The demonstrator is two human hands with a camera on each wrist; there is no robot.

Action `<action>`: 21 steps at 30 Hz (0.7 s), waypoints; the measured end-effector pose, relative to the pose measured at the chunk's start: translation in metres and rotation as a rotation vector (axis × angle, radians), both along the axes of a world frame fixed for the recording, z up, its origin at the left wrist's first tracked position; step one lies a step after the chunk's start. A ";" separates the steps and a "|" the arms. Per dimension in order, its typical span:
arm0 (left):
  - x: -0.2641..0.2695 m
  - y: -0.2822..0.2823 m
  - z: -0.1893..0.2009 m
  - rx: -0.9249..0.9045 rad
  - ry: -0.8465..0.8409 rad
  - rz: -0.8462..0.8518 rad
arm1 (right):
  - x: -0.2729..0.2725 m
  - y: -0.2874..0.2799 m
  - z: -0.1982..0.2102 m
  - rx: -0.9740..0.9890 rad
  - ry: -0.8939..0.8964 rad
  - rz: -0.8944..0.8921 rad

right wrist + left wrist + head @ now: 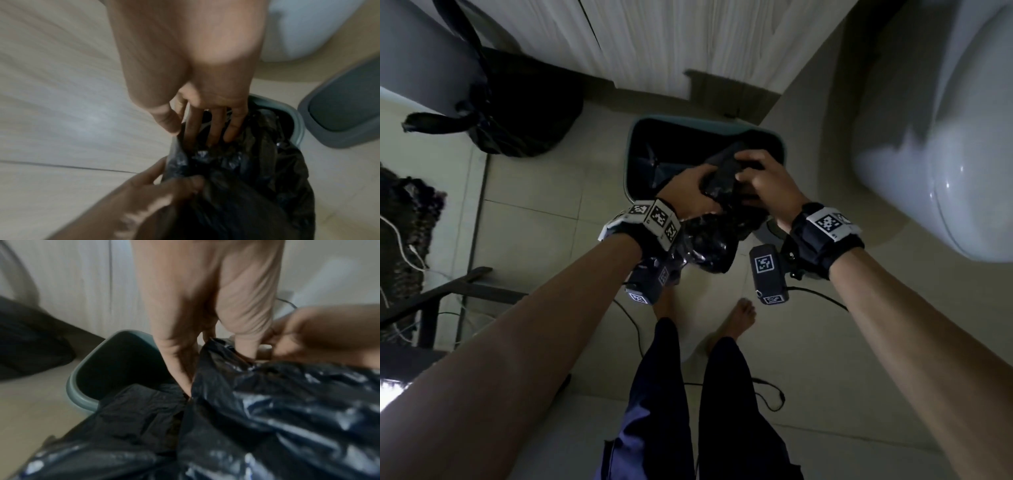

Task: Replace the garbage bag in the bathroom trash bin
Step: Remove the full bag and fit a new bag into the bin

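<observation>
over the bin point(628, 161), which stands on the floor point(544, 219) between a cabinet point(654, 44) and the toilet point(941, 137), both hands work a crumpled black bag point(722, 185). left hand point(690, 192) has its fingers curled round a fold of the plastic; right hand point(760, 178) has fingers dug into the bunched top with the thumb alongside, so it too seems to be gripping the film. most of the bag hangs in a wad below the wrists, in front of the bin rather than inside it, and its mouth does not look open yet.

the main risk, as i judge it, is that the thin film stays stuck to itself: if the hands pull at a wrong layer, they could tear it or only stretch a fold. the wrist views are blurred, so i cannot tell whether the true edge has been found. another risk is that the bag goes in twisted or unopened and its rim slips down inside. the bin looks light and may tip or slide if the plastic is tugged over one rim only.

a tied full bag point(517, 113) sits well apart at the left, and the lid point(341, 112) lies just beside the bin.
</observation>
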State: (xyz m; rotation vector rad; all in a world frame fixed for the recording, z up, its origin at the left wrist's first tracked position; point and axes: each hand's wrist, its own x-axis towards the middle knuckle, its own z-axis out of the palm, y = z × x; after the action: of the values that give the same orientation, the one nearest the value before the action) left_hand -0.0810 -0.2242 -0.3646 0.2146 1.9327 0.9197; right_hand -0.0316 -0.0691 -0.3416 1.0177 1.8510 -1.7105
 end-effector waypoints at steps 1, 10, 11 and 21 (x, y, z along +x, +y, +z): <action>-0.005 0.000 0.005 0.033 -0.004 0.074 | -0.001 0.001 0.004 0.032 0.026 0.035; -0.043 -0.012 0.023 0.125 0.009 0.488 | 0.007 0.013 0.021 0.075 0.158 0.369; -0.046 -0.016 0.023 0.109 0.026 0.505 | 0.006 0.018 0.018 0.174 0.162 0.357; -0.054 -0.086 0.007 -0.412 0.287 0.311 | 0.003 0.072 0.015 0.599 0.151 0.191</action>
State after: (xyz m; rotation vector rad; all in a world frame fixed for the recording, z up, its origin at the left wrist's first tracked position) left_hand -0.1352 -0.3103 -0.3571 -0.2138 2.4210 0.6885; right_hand -0.0289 0.0030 -0.3270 0.8895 2.5496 -1.1675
